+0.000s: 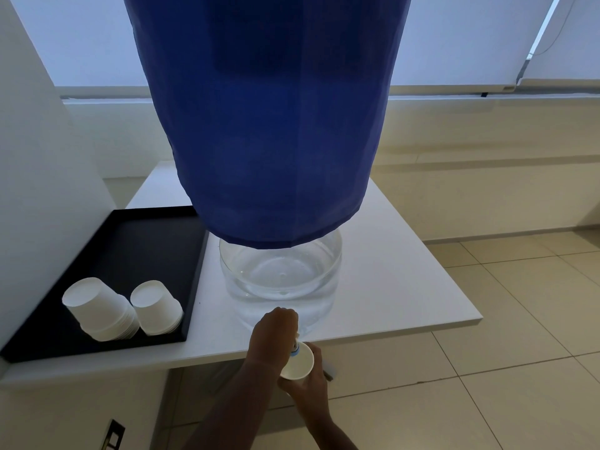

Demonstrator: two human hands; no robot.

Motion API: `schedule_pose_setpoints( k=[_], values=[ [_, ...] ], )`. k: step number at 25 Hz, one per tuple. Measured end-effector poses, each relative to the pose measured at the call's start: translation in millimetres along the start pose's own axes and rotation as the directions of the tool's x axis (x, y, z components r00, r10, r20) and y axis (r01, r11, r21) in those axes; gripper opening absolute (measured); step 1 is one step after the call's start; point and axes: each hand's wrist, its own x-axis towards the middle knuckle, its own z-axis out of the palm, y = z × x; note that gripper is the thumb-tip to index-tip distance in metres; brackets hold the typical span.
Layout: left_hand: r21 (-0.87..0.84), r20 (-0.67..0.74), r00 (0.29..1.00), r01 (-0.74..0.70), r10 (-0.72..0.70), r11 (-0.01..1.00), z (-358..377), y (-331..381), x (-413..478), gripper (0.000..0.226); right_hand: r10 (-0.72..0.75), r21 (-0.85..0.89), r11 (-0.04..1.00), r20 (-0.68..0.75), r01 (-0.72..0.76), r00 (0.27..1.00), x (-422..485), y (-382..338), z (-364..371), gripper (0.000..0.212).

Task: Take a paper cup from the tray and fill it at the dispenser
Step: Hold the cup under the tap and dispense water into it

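A large clear water dispenser (281, 280) under a blue cloth cover (269, 118) stands on the white table (406, 287). Its small blue-tipped tap (295, 350) sticks out over the table's front edge. My left hand (272, 336) is closed on the tap from above. My right hand (311, 384) holds a white paper cup (300, 363) upright just under the tap, below the table edge. Whether water is flowing cannot be told. On the black tray (152, 241) at the left stand two stacks of upturned paper cups (100, 310) (156, 306).
A white wall panel (39, 177) borders the tray on the left. Tiled floor (503, 352) lies to the right and in front of the table. A dark object (112, 436) sits low at the left, below the table.
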Motion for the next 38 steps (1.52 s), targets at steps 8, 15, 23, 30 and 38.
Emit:
schedule_pose_setpoints(
  k=[8, 15, 23, 30, 38],
  values=[
    [-0.018, 0.008, 1.000, 0.007, -0.007, 1.000, -1, 0, 0, 0.016, 0.005, 0.018, 1.000, -0.001, -0.005, 1.000, -1, -3, -1, 0.055],
    [-0.023, 0.003, 1.000, 0.009, -0.009, 1.000, 0, 0, -1, 0.015, 0.011, 0.004, 1.000, -0.002, -0.011, 1.000, 0, 2, 0, 0.056],
    [-0.048, -0.026, 1.000, -0.010, 0.009, 0.999, 3, -2, -1, 0.015, 0.004, 0.018, 1.000, 0.005, -0.004, 1.000, 0, 5, 0, 0.054],
    [-0.089, -0.064, 0.998, -0.026, 0.021, 0.996, 8, -5, -1, 0.015, -0.003, 0.049, 0.999, 0.025, 0.002, 1.000, -1, 3, 1, 0.055],
    [-0.065, -0.120, 0.991, -0.072, 0.064, 0.995, 12, -10, -5, 0.015, -0.040, 0.111, 0.993, 0.035, 0.036, 0.999, -2, 3, 2, 0.057]
  ],
)
